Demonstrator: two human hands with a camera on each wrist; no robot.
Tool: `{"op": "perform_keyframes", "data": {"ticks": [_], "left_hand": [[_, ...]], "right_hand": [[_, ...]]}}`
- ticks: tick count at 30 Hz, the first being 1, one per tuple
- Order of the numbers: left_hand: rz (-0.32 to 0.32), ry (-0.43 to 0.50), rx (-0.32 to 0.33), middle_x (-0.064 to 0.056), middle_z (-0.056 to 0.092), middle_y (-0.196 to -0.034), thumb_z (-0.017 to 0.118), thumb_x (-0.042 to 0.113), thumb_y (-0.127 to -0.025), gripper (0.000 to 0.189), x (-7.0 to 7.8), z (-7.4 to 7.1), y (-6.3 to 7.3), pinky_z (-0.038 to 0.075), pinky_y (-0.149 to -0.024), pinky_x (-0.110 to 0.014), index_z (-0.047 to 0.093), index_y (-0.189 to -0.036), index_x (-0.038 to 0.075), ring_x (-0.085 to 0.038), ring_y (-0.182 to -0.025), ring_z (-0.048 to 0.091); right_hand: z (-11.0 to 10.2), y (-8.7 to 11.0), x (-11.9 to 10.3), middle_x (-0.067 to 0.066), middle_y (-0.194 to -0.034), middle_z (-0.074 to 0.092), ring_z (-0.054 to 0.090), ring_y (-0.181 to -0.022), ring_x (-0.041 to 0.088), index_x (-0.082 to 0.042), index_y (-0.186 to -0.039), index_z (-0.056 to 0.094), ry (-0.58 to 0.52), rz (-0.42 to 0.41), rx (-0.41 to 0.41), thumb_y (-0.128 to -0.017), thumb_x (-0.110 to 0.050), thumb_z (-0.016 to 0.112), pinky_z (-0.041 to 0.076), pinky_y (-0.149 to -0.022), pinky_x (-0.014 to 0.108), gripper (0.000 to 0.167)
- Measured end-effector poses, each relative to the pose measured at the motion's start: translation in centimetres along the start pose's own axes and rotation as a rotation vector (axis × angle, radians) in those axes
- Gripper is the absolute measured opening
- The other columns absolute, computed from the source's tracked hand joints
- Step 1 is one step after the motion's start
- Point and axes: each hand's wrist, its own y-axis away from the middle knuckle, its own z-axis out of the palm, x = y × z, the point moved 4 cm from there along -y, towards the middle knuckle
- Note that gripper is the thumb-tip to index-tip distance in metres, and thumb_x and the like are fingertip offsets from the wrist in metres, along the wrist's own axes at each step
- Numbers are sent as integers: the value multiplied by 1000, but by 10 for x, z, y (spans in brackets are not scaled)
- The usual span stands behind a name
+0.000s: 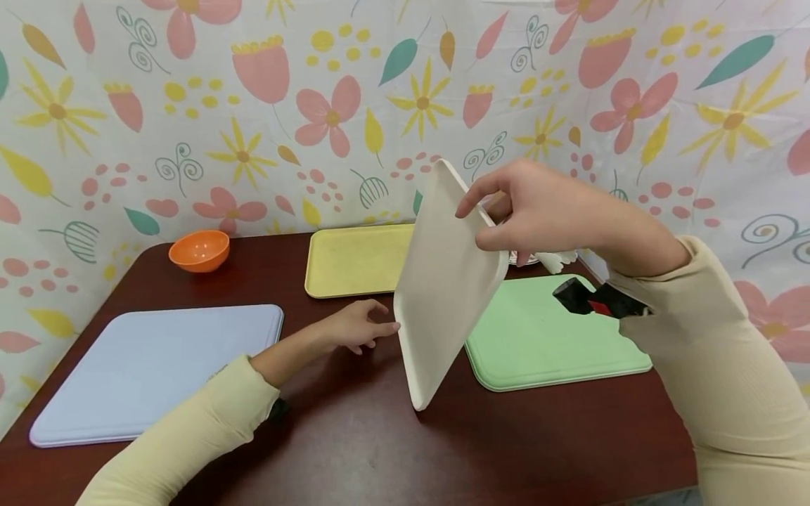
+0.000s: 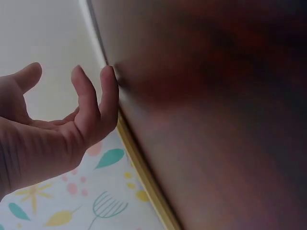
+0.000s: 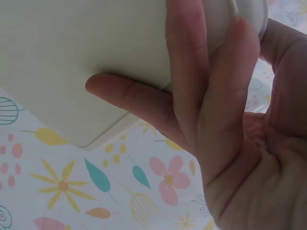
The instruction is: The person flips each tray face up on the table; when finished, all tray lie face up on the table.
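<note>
My right hand (image 1: pixel 534 207) grips a cream-white rectangular tray (image 1: pixel 443 281) by its upper right edge and holds it steeply tilted, nearly on end, over the dark table. In the right wrist view, fingers (image 3: pixel 129 98) lie against one broad face of the tray (image 3: pixel 72 43), with the rim running past them. My left hand (image 1: pixel 357 325) is at the tray's left edge, a fingertip right at the rim. Its fingers (image 2: pixel 86 93) are loosely bent in the left wrist view, with nothing held between them.
On the dark red-brown table (image 1: pixel 367 450) lie a lavender tray (image 1: pixel 171 358) at left, a yellow tray (image 1: pixel 354 260) behind and a green tray (image 1: pixel 550 337) at right. An orange bowl (image 1: pixel 199 251) stands back left. A white item (image 1: pixel 557 261) is partly hidden behind the right hand.
</note>
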Motion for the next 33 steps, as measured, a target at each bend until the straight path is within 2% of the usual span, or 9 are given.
{"op": "perform_keyframes", "data": {"ticks": [5, 11, 20, 23, 27, 30, 33], "left_hand": [[-3, 55, -30, -11, 68, -114, 67, 26, -96, 52, -3, 3, 2, 57, -69, -37, 48, -140, 6, -22, -92, 68], [-3, 78, -10, -12, 69, -111, 66, 17, -96, 48, -1, 5, 3, 57, -67, -36, 49, -139, 5, -22, -89, 69], [-59, 172, -2, -11, 69, -111, 65, 8, -93, 50, -3, 6, 4, 56, -75, -37, 48, -139, 2, -24, -92, 70], [-57, 178, 0, -11, 69, -111, 66, 8, -92, 50, -4, 8, 4, 55, -74, -36, 48, -139, 3, -23, -93, 69], [-44, 207, -2, -18, 61, -124, 68, 10, -91, 54, -7, 9, 5, 56, -79, -39, 45, -140, 2, -27, -100, 68], [-35, 257, -12, -23, 53, -133, 69, 11, -91, 59, -8, 9, 5, 55, -86, -41, 40, -142, -1, -32, -107, 66], [-36, 330, -16, -23, 53, -132, 69, 9, -92, 63, -8, 10, 4, 53, -91, -41, 35, -143, -4, -32, -111, 65]], "right_hand": [[-1, -3, 3, 1, -56, 34, 64, -56, 31, -6, -120, 65, -9, 32, 27, -84, -2, 55, 55, -62, 38, 38], [-1, -1, 8, 1, -56, 36, 64, -59, 29, -7, -122, 65, 3, 35, 45, -85, -3, 57, 55, -60, 37, 39], [0, -2, 11, 1, -57, 38, 64, -57, 28, -8, -124, 65, -23, 41, 97, -86, -2, 57, 54, -58, 34, 39], [0, -2, 13, 2, -59, 51, 63, -56, 28, -8, -123, 65, -49, 56, 127, -86, -2, 56, 53, -57, 33, 39], [0, -4, 16, 11, -79, 72, 62, -55, 28, -8, -124, 66, -68, 69, 156, -86, -3, 55, 52, -55, 32, 40], [-1, -4, 19, 13, -84, 72, 62, -56, 28, -8, -124, 66, -85, 75, 175, -86, -3, 55, 52, -56, 33, 40], [-2, -4, 23, 14, -93, 72, 63, -59, 27, -7, -124, 67, -118, 84, 197, -86, -3, 55, 53, -56, 33, 40]]}}
